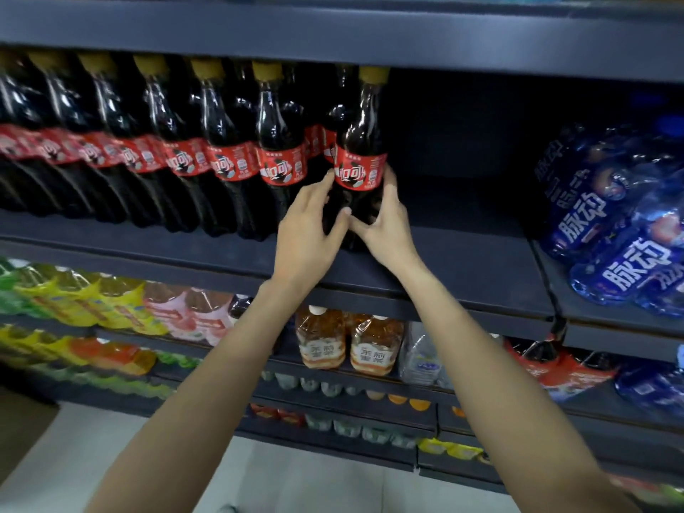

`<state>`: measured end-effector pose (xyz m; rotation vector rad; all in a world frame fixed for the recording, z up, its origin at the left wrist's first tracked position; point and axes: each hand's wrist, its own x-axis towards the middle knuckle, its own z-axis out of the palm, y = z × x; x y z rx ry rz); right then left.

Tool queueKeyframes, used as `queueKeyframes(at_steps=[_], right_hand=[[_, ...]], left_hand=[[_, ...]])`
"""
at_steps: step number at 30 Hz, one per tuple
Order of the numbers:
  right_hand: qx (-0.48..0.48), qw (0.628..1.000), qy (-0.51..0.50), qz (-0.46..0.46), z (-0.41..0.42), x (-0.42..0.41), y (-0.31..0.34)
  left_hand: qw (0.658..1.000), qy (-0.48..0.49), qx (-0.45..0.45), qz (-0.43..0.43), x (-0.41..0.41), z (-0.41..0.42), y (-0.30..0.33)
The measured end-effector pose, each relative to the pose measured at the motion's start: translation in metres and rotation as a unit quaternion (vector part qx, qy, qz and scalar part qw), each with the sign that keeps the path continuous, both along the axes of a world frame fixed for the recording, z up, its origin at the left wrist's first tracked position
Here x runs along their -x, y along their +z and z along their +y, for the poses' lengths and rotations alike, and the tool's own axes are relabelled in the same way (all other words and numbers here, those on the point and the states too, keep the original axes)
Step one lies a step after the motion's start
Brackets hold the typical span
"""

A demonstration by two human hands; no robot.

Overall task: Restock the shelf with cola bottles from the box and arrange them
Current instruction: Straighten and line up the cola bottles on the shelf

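A cola bottle [361, 157] with a yellow cap and red label stands upright on the dark shelf [462, 253], at the right end of a row of several cola bottles [177, 153]. My left hand [311, 224] wraps its lower left side. My right hand [385, 216] grips its lower right side. Both hands hold this same bottle near its base. More cola bottles stand behind the front row. The box is not in view.
To the right of the held bottle the shelf is dark and bare up to the blue drink bottles [614, 216]. Lower shelves carry tea bottles [351, 342], yellow and green drinks [74, 301] and water bottles [422, 357]. The shelf above [333, 35] hangs just over the caps.
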<state>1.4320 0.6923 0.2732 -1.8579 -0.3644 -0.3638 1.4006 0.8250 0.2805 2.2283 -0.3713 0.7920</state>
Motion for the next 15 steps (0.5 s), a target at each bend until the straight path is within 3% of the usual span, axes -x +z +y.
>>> queueKeyframes(at_steps=[5, 12, 15], right_hand=[[0.014, 0.999, -0.034, -0.024, 0.03, 0.002, -0.004], [0.09, 0.995, -0.042, 0.014, 0.026, -0.002, -0.012], [-0.062, 0.996, 0.02, 0.066, 0.007, -0.008, 0.0]], left_hand=[[0.988, 0.104, -0.086, -0.076, 0.0, 0.027, -0.002], [0.983, 0.164, -0.045, -0.062, -0.007, 0.043, -0.023], [0.985, 0.149, -0.052, -0.065, -0.015, 0.035, -0.024]])
